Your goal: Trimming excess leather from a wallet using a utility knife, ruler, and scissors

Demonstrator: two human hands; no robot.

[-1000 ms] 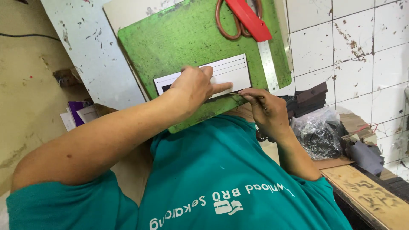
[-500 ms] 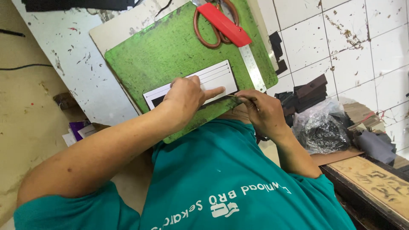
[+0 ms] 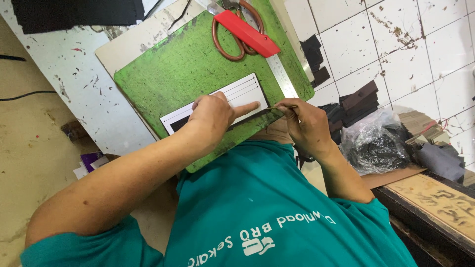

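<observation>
1. Fingers (image 3: 247, 107) of the left hand (image 3: 213, 117) lie nearly flat, index finger stretched out, pressing down on a white template card (image 3: 237, 94) with dark lines. They grip nothing; they only hold the card in place.
2. Right hand (image 3: 307, 126) is curled closed, thumb and fingertips pinched on a thin pen-like tool (image 3: 283, 107). The tool's tip points left, toward the card's lower right edge, just beside the left index fingertip.
3. White card lies slanted on a worn green cutting mat (image 3: 178, 74), near the mat's lower edge. A dark strip (image 3: 252, 118) shows along the card's lower side, under the hands.
4. Green mat rests on a pale board, which sits on a scratched white tabletop (image 3: 74, 84).
5. At the mat's top edge lie a red utility knife (image 3: 247, 33), across a pair of brown-handled scissors (image 3: 225, 42), with a steel ruler (image 3: 282, 76) beside them.
6. Right of the mat, on white tiles, sit stacks of dark cut pieces (image 3: 358, 99) and a crumpled clear plastic bag (image 3: 376, 143).
7. Teal shirt fills the bottom of the view.
</observation>
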